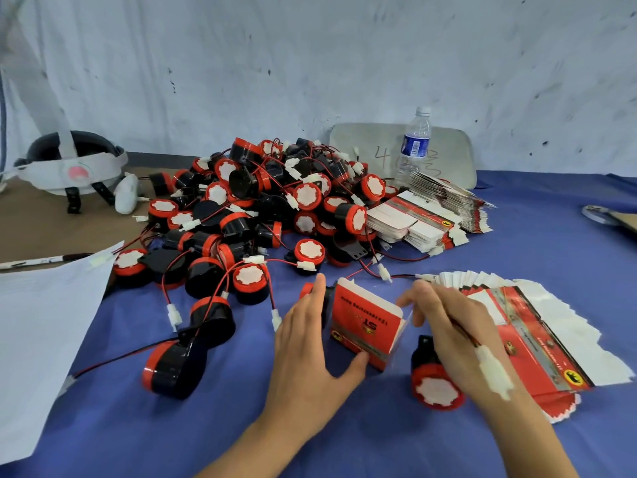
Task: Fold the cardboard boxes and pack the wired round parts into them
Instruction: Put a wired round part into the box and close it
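A folded red cardboard box (pixel 365 326) stands on the blue cloth, its white flap open toward the right. My left hand (pixel 310 343) grips it, thumb at its near bottom corner and fingers along its left side. My right hand (pixel 448 326) hovers just right of the box with loosely curled fingers. A red-and-black wire with a white plug (pixel 493 370) lies across its back. A black round part with a red cap (pixel 436 381) sits under that hand. A fanned stack of flat red-and-white boxes (pixel 537 326) lies to the right.
A big heap of wired round parts (pixel 275 201) fills the middle of the table. More flat box stacks (pixel 427 215) and a water bottle (pixel 415 143) stand behind it. White paper (pixel 44 332) lies at the left, a headset (pixel 69 167) at far left.
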Motion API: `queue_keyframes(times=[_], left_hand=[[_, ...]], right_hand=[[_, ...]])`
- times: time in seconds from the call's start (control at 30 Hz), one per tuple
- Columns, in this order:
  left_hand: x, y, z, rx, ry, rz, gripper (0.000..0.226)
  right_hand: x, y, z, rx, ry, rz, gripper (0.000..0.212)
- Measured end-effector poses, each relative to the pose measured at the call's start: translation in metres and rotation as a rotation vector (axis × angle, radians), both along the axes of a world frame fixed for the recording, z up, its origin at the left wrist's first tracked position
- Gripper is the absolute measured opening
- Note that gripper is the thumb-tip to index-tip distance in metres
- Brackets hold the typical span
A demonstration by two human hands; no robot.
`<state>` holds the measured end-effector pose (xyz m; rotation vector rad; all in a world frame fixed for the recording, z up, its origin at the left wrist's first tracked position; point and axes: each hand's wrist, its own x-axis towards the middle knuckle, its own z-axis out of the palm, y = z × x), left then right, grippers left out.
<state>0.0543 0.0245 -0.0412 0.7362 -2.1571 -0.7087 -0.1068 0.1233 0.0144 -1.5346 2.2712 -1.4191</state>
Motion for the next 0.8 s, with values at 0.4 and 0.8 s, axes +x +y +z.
queue_keyframes(times=[0.4,0.8], left_hand=[[-0.004,0.013,0.002,-0.27,-0.018,-0.22,0.081],[0.0,0.005,0.002,-0.031,0.06,-0.182,0.06]], right_hand=[[-0.016,0.017,0.014,0.398,-0.125,0.14,0.053],[-0.006,0.022,0.024,0.306,-0.498,0.604,0.017]])
